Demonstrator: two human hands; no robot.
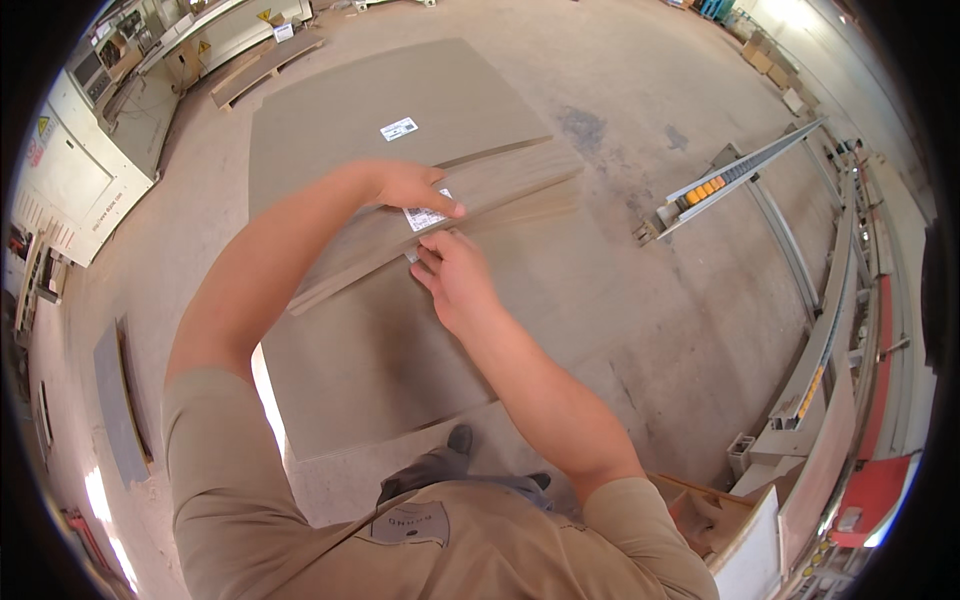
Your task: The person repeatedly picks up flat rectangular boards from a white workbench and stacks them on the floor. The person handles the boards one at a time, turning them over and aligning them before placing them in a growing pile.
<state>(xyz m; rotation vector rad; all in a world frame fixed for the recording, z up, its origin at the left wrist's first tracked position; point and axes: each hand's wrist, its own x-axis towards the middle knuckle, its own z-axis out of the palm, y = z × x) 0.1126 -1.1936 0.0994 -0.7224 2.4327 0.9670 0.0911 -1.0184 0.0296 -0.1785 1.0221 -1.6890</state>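
A narrow brown wood-grain board (520,178) lies across wider brown panels. A white printed label (428,212) sits on its upper face. My left hand (412,188) reaches over from the far side and rests at this label, thumb stretched along it and fingers apart, partly hidden. My right hand (452,278) is closed at the board's near edge, its fingers curled just below the label. Beside those fingertips shows a small white piece (411,256); whether they pinch it or the board's edge is unclear. Another white label (398,129) lies on the far panel (330,120).
The near panel (340,380) lies between me and the narrow board. To the right stands a roller rail (735,175) with orange rollers. White machines (85,185) are at the left, near a grey board (118,400) on the floor. A wooden box (705,510) is by my right side.
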